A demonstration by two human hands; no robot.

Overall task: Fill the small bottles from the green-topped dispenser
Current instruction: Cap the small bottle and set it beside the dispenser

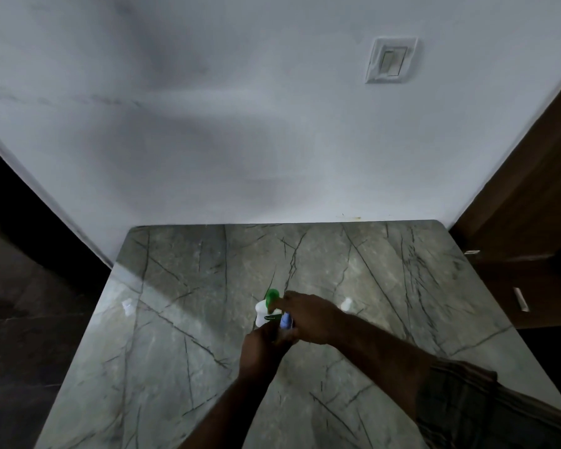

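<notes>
At the left of the table (175,351) a clear bottle (127,307) stood alone, well apart from the work; I could not tell whether it held anything. Near the middle stood the dispenser (262,312), white with its green top up. Just below it the left hand (261,348) was curled, and it seemed to grip the lower part of a blue bottle (286,320) held close against the dispenser's right side, though blur made the hold hard to read. The right hand (310,315) reached across from the right, fingers stretched out, one fingertip laid on the green top as if to press it; it wrapped round nothing that I could see. Further right, partly hidden behind that wrist, a white bottle (347,304) waited on the table. My guess was that the job was in its middle: one bottle being filled, two others set aside, filled or not I could not say. On the wall above sat a switch (392,60).
</notes>
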